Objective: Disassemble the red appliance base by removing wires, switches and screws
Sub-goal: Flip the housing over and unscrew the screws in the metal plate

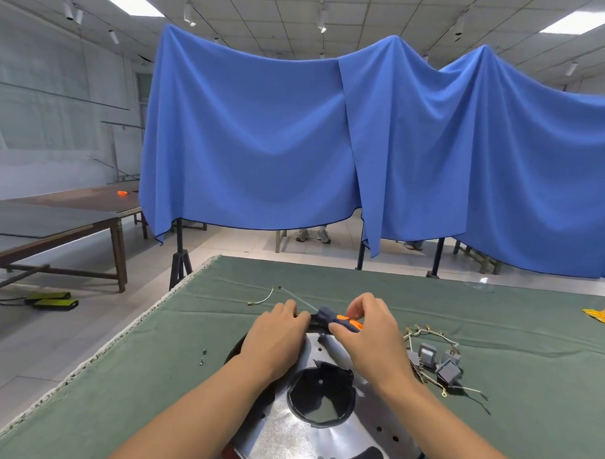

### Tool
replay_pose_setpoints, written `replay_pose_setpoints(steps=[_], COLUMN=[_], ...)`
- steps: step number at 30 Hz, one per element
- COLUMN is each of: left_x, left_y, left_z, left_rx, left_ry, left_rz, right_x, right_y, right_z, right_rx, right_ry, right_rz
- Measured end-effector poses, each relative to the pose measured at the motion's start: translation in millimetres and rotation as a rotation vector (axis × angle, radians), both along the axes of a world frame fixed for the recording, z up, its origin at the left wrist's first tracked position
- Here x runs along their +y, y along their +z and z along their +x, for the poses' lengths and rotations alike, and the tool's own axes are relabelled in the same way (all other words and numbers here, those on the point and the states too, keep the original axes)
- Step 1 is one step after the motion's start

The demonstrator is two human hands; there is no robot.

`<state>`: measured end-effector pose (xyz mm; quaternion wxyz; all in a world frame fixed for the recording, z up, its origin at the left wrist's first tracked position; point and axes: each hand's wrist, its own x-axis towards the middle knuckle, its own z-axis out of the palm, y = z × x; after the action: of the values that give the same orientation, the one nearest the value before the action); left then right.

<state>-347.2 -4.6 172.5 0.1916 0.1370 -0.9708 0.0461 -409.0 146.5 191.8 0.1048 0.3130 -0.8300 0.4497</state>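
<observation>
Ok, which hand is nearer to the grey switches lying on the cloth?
Right. The right hand, pinching the orange-and-dark tool, sits just beside the grey switches. The left hand rests on the base's rim, farther away across the metal plate.

Both bare forearms reach forward side by side, the wrists slightly bent down. The left hand (277, 335) lies palm down, knuckles up, its fingers (299, 318) curled over and pointing ahead. Just right of those fingers, the right hand (366, 331) arches upward, its thumb and fingers (356, 308) drawn together in a pinch.
</observation>
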Motion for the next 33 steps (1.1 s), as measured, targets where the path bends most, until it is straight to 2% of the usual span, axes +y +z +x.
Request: replay_pose_setpoints(steps=[4,6,12,22,27,33], left_x=[1,1,-1,-1,-3,-6], left_y=[-1,-1,-4,-5,-5,-3], left_z=[-2,-4,-13,-14,-14,-11], left_rx=[-0.051,-0.074,-0.132,-0.045,-0.038,0.009], left_ry=[-0.014,-0.012,0.020,0.005,-0.079,-0.038], left_rz=[-0.042,-0.066,-0.119,-0.212,-0.165,0.011], right_x=[-2,-3,-4,-4,-2,-2], right_y=[-6,-8,-7,-6,-5,-5], right_z=[1,2,1,-1,0,0], right_rx=[-0.066,-0.084,-0.118,-0.186,-0.196,-0.218], right_ry=[0.029,0.039,0.059,0.057,0.061,0.070], right_rz=[0.226,0.269,0.259,0.224,0.217,0.213])
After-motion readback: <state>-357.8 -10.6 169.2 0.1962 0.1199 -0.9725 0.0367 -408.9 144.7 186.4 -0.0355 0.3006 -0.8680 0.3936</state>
